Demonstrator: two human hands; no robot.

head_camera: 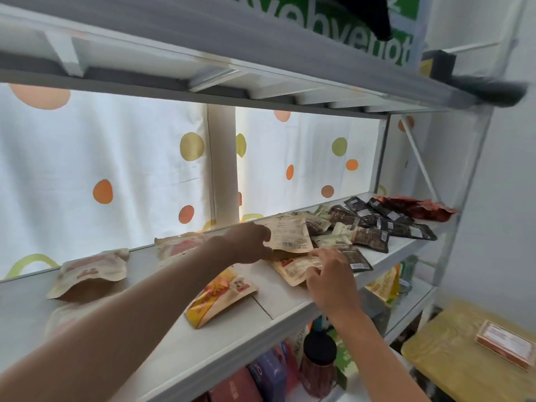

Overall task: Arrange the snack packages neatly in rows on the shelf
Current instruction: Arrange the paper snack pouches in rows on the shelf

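Snack packages lie scattered on the white shelf (179, 340). My left hand (251, 242) grips the edge of a tan pouch (290, 235) lying label side up in the middle. My right hand (330, 275) rests on another tan pouch (293, 269) just in front of it, fingers pinching its edge. A yellow and red pouch (222, 297) lies near the front edge. Two tan pouches (92, 269) (179, 245) lie to the left. Several dark pouches (374, 224) and red packages (414, 207) are heaped at the right end.
A second shelf board (203, 68) hangs close overhead. A dotted curtain (116, 169) backs the shelf. Below stand a dark-lidded jar (319, 364) and boxes. To the lower right is a yellow wooden table (452, 358) bearing a flat box (504, 343).
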